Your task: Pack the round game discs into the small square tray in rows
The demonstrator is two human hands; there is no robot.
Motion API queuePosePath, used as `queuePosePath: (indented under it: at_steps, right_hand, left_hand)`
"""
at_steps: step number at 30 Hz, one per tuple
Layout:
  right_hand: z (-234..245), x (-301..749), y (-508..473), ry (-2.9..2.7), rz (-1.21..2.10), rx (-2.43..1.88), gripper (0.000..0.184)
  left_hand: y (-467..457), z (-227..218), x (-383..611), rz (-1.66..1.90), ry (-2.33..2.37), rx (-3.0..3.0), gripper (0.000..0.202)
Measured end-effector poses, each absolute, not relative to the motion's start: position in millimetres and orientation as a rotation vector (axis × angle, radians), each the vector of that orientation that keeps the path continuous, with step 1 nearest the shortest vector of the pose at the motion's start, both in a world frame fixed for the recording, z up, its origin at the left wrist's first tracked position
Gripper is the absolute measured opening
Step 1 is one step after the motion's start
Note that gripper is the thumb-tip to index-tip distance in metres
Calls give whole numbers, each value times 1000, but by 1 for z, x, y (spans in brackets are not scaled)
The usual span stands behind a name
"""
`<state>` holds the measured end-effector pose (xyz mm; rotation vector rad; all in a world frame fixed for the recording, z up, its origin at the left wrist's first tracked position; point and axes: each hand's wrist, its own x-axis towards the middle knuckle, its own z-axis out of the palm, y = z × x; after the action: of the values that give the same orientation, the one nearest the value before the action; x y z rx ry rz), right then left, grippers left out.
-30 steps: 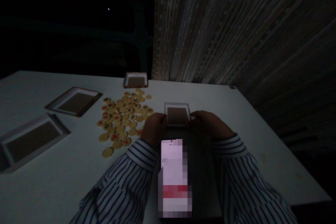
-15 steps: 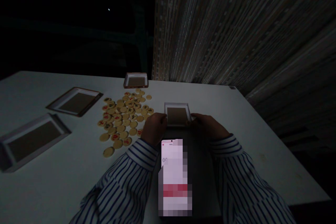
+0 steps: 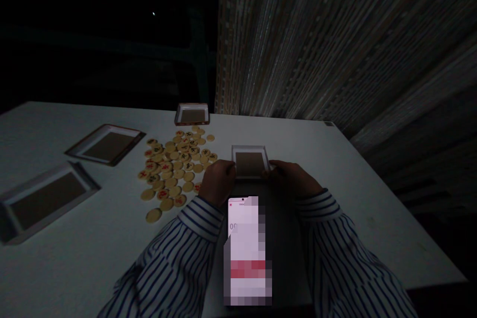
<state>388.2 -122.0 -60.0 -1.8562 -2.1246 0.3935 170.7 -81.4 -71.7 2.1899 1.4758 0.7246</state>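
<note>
A small shallow box (image 3: 250,148) with white inner walls and a brown bottom lies in front of me, its open side up. My left hand (image 3: 218,180) is closed at its left side, fingers curled against the wall. On the opposite side, my right hand (image 3: 294,177) grips the right wall near the front corner. Just left of my left hand spreads a pile of round wooden Chinese chess pieces (image 3: 172,171), some showing red or black characters and others blank faces. A lit phone (image 3: 244,246), partly pixelated, lies between my forearms.
Another shallow box (image 3: 192,106) stands at the table's far edge. Two more, a brown-rimmed box (image 3: 100,131) and a larger box (image 3: 80,175), lie at the left of the white table (image 3: 357,198). A striped curtain (image 3: 283,49) hangs behind. The room is dark.
Hardly anything differs. The whole view has shifted by a few pixels; both hands keep the same hold on the small box.
</note>
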Motion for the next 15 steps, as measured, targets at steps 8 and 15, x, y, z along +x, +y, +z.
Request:
queuePosePath:
  at_steps: [8,15]
  right_hand:
    - [-59,388,-123,-2143,340,-1865,29]
    - [-58,385,-124,-2104,356,-1923,32]
  left_hand:
    - [-82,-72,170,746,1473,2175,27]
    - [-81,-74,170,744,1474,2208,26]
